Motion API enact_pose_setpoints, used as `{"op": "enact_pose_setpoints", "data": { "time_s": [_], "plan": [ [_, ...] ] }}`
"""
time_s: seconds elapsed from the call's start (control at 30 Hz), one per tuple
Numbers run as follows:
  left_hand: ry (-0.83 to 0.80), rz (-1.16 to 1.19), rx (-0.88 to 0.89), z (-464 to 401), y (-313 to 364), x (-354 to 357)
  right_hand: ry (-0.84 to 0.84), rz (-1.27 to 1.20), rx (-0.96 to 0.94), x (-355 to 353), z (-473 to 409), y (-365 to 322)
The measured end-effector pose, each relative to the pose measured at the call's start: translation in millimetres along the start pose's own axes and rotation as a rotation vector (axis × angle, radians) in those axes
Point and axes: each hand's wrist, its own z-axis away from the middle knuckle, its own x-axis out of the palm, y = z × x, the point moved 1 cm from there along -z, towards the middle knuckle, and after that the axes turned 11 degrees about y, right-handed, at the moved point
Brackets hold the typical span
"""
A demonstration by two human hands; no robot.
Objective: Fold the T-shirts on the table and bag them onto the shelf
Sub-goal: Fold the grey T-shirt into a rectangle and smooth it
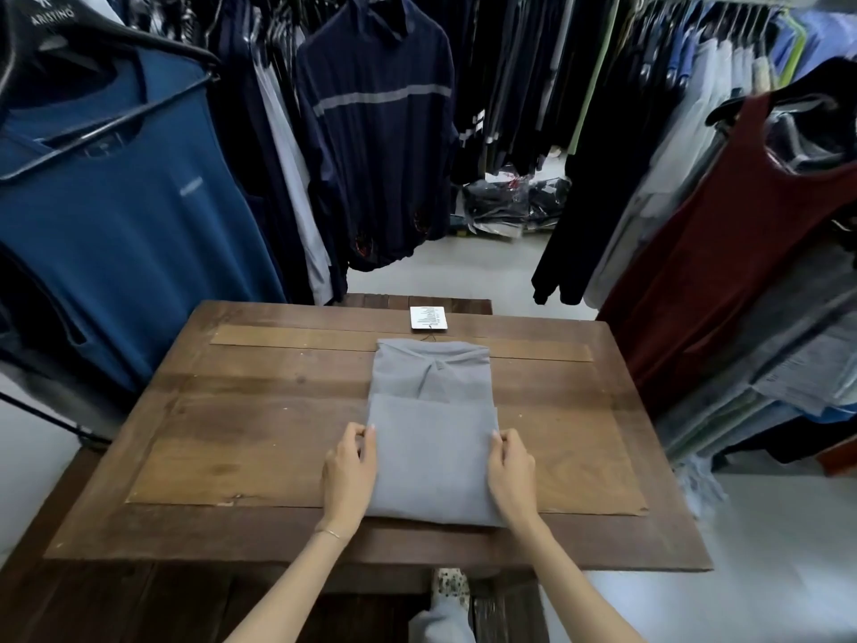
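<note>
A grey T-shirt (431,438) lies on the wooden table (259,410), folded into a narrow rectangle with its lower part doubled up over the middle. Its collar end points away from me. A white price tag (427,316) on a thin string lies just beyond the collar. My left hand (350,471) pinches the left edge of the doubled-up layer. On the opposite edge, my right hand (510,475) grips the same layer. No bag and no shelf are in view.
Racks of hanging clothes close in on three sides: a blue shirt (116,215) at left, a navy striped top (380,132) behind, a maroon tank top (723,271) at right. Bagged garments (514,201) lie on the floor at the back. The table's near edge is by my legs.
</note>
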Motion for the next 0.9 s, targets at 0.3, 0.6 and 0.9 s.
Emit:
{"op": "enact_pose_setpoints", "data": {
  "time_s": [0.3, 0.6, 0.9],
  "plan": [
    [0.028, -0.133, 0.053, 25.8, -13.6, -11.4, 0.053, 0.105, -0.061, -0.4, 16.0, 4.7],
    [0.003, -0.233, 0.183, 35.4, -12.7, -16.1, 0.144, 0.335, -0.057, -4.7, 33.2, 12.5],
    [-0.043, -0.265, 0.165, 44.5, -17.0, -22.3, 0.09, 0.455, -0.071, -8.3, 36.3, 13.4]
  ]
}}
